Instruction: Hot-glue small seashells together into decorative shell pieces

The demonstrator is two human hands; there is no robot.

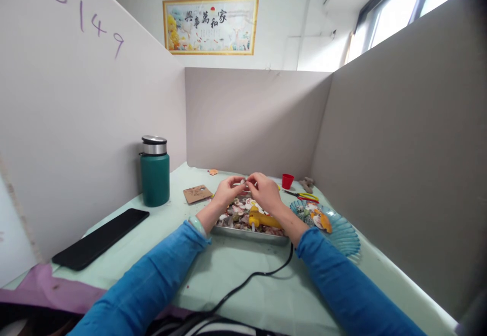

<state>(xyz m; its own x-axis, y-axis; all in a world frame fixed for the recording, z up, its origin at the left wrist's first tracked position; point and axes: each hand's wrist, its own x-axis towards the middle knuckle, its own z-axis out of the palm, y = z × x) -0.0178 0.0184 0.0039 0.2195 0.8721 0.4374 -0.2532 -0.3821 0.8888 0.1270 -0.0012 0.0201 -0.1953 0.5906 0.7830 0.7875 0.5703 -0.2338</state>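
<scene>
My left hand [229,190] and my right hand [263,190] meet above the far part of a metal tray [249,234]. Both are closed, fingertips pinched round a small pale piece [243,181] that looks like a shell; its exact kind is too small to make out. Under my hands, the tray is filled with mixed shells [236,214]. A yellow hot glue gun [262,219] lies on the shells near my right wrist, its nozzle pointing left. From the tray's right side a black cord [262,274] runs toward me.
Left stand a green bottle [155,178], a black phone-like slab [101,238] and a brown card [198,194]. On the right are a blue scalloped plate [344,232] with shells, yellow-handled scissors [306,197] and a red cup [287,180]. Grey partitions [258,118] enclose the table.
</scene>
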